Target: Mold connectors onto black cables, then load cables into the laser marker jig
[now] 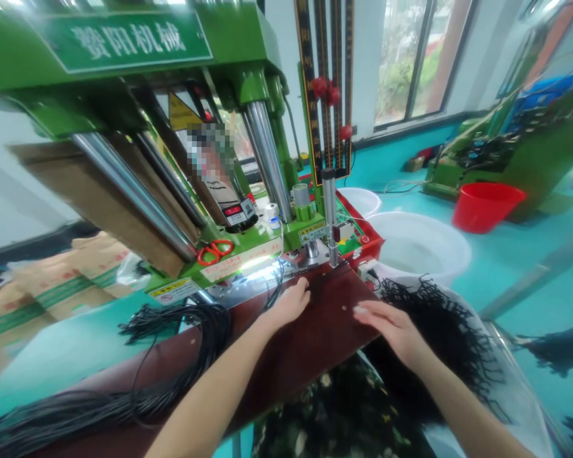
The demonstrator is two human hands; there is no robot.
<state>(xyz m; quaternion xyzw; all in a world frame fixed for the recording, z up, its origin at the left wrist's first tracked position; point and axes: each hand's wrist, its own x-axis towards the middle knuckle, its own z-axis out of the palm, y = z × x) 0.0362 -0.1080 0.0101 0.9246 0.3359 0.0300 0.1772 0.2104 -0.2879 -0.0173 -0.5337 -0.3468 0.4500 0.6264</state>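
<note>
My left hand [292,301] is over the dark red tabletop [329,324], close to the lit front edge of the green machine [248,245]. Its fingers are curled together beside thin black cables [273,294]; what they hold, if anything, is too small to make out. To the right, my right hand [386,321] hovers at the table's right edge, fingers stretched out, with nothing seen in it. A thick bundle of black cables [214,331] lies across the left part of the table.
Orange-handled scissors [214,252] rest on the machine. Black branching pieces [439,318] fill a container at the right. Beyond stand a white tub [415,245] and a red bucket [487,207]. Brown sacks [62,286] lie at the left.
</note>
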